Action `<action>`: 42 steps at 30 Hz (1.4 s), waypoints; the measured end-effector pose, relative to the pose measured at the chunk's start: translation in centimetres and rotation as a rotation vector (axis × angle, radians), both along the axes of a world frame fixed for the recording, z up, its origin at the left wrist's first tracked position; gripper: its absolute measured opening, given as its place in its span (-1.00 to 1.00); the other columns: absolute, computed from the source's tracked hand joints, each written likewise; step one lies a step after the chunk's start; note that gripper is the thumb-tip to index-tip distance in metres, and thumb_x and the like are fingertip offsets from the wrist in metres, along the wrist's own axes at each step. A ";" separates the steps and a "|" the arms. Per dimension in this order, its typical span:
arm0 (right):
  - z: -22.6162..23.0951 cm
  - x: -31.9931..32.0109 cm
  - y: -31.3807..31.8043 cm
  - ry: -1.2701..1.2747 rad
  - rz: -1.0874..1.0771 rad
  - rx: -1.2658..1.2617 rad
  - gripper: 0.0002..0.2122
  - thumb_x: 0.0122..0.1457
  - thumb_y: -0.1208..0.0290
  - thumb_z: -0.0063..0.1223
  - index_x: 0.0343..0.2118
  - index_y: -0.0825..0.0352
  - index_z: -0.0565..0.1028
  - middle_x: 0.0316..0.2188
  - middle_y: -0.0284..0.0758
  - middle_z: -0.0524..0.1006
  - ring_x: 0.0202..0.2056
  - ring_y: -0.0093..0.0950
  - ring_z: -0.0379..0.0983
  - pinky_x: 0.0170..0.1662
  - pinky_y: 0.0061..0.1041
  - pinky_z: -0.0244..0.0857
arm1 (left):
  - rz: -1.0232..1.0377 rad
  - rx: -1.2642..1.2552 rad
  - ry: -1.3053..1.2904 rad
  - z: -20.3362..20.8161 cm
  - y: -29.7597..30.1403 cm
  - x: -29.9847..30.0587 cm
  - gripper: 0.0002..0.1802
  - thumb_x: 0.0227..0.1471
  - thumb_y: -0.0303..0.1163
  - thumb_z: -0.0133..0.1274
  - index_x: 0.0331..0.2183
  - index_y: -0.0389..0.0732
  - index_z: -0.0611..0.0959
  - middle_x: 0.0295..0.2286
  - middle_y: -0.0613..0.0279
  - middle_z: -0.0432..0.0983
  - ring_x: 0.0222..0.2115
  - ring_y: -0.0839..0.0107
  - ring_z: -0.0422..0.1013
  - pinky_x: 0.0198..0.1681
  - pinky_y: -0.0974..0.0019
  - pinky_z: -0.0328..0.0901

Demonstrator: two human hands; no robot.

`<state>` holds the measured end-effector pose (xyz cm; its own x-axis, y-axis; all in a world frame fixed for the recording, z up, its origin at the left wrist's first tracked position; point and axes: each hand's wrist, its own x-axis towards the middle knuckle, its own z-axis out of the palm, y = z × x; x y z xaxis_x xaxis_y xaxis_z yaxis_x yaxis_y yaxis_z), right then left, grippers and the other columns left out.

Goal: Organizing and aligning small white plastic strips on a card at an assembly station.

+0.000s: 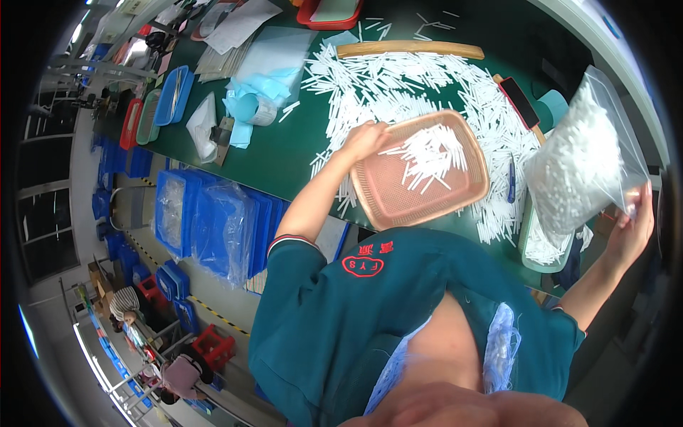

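Observation:
My left hand (366, 139) is closed on the upper left rim of a pinkish-brown plastic basket (377, 198), tilted a little at the near edge of the table. A loose heap of short white sticks (434, 153) lies inside it, mostly toward the far right. At the right, my right hand (632, 229) grips the edge of a clear plastic bag (578, 153) bulging with white pieces. The bag hangs above a pale green tray (538, 262) that also holds white sticks. Many more white sticks (370, 92) cover the table around the basket.
A wooden strip (409, 49) borders the sticks at the back of the green table (292, 160). A phone (519, 103), a teal cup (551, 108) and a blue pen (511, 178) lie right. Blue bins (224, 228) stand left of the table; two people work farther off.

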<state>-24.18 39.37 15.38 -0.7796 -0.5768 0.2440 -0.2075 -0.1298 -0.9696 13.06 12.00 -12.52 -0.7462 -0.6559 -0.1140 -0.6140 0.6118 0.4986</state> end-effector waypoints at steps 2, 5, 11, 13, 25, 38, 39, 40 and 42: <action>-0.4 -1.1 1.7 0.019 0.048 -0.006 -0.74 0.23 0.33 -0.21 -0.41 0.43 0.45 -0.64 -0.41 0.39 -0.73 -0.77 0.10 -0.67 -0.79 -0.11 | 0.195 -0.056 0.010 1.8 -0.9 4.0 -0.74 0.03 -0.18 -0.10 -0.30 -0.12 0.52 -0.46 0.02 0.46 -0.38 0.07 0.41 -0.34 0.09 0.29; -0.5 -0.8 2.9 0.101 0.066 0.024 -0.72 0.25 0.35 -0.26 -0.40 0.45 0.45 -0.65 -0.39 0.35 -0.73 -0.74 0.07 -0.63 -0.76 -0.07 | 0.403 -0.209 0.112 4.6 -2.3 13.0 -0.70 0.07 -0.15 -0.14 -0.35 -0.19 0.49 -0.46 -0.03 0.45 -0.40 0.00 0.39 -0.36 0.04 0.26; -0.7 1.3 2.2 0.063 -0.053 0.097 -0.68 0.25 0.31 -0.25 -0.61 0.34 0.36 -0.74 -0.48 0.21 -0.73 -0.74 -0.01 -0.62 -0.72 -0.16 | 0.769 -0.369 -0.175 5.8 -3.1 27.8 -0.68 0.07 -0.17 -0.15 -0.28 -0.21 0.49 -0.43 -0.10 0.46 -0.36 -0.04 0.38 -0.32 0.02 0.27; -1.1 1.1 2.7 0.067 -0.036 0.110 -0.68 0.24 0.31 -0.24 -0.61 0.34 0.36 -0.74 -0.48 0.21 -0.72 -0.74 -0.01 -0.62 -0.71 -0.16 | 0.796 -0.398 -0.215 4.2 -3.1 29.1 -0.69 0.06 -0.18 -0.15 -0.29 -0.21 0.49 -0.44 -0.11 0.46 -0.37 -0.05 0.38 -0.32 0.01 0.27; -1.8 1.5 4.5 0.039 -0.222 0.002 -0.70 0.23 0.33 -0.22 -0.57 0.41 0.37 -0.71 -0.42 0.27 -0.70 -0.71 0.01 -0.61 -0.71 -0.12 | 0.833 -0.272 -0.241 -1.9 -5.4 23.4 -0.68 0.04 -0.17 -0.15 -0.31 -0.23 0.48 -0.48 -0.11 0.48 -0.40 -0.06 0.41 -0.34 -0.01 0.28; -1.9 2.8 4.5 0.024 -0.355 0.066 -0.66 0.23 0.31 -0.22 -0.64 0.37 0.34 -0.75 -0.43 0.23 -0.72 -0.71 0.01 -0.63 -0.71 -0.14 | 0.814 -0.152 -0.060 -0.3 -4.6 16.8 -0.57 0.03 -0.21 -0.08 -0.10 -0.26 0.40 -0.29 -0.09 0.46 -0.24 0.02 0.36 -0.18 0.07 0.24; -1.9 2.8 4.7 0.015 -0.388 0.052 -0.66 0.23 0.30 -0.23 -0.64 0.37 0.33 -0.75 -0.44 0.23 -0.72 -0.71 0.01 -0.63 -0.72 -0.14 | 0.802 -0.366 0.141 0.4 -2.9 16.1 -0.54 0.01 -0.25 -0.06 -0.07 -0.29 0.37 -0.22 -0.08 0.41 -0.17 0.04 0.30 -0.12 0.09 0.19; -2.0 2.6 5.2 0.016 -0.389 0.055 -0.66 0.23 0.30 -0.23 -0.64 0.37 0.33 -0.75 -0.44 0.23 -0.72 -0.71 0.01 -0.63 -0.72 -0.14 | 0.781 -0.578 0.341 1.0 -0.7 15.6 -0.50 -0.01 -0.29 -0.03 -0.05 -0.33 0.34 -0.15 -0.06 0.36 -0.11 0.06 0.25 -0.06 0.10 0.14; -2.0 2.1 5.9 0.041 -0.337 0.042 -0.66 0.24 0.31 -0.24 -0.64 0.37 0.33 -0.75 -0.43 0.23 -0.72 -0.71 0.01 -0.63 -0.72 -0.12 | 0.600 -0.413 0.366 -0.5 5.8 15.1 -0.46 -0.10 -0.33 0.04 -0.07 -0.37 0.35 -0.10 -0.05 0.30 -0.07 0.04 0.20 -0.02 0.09 0.08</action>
<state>-22.09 45.28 13.35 -0.9181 -0.2983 0.2610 -0.2711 -0.0078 -0.9625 28.14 17.85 -13.05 -0.1972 -0.8918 0.4071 -0.7377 0.4085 0.5376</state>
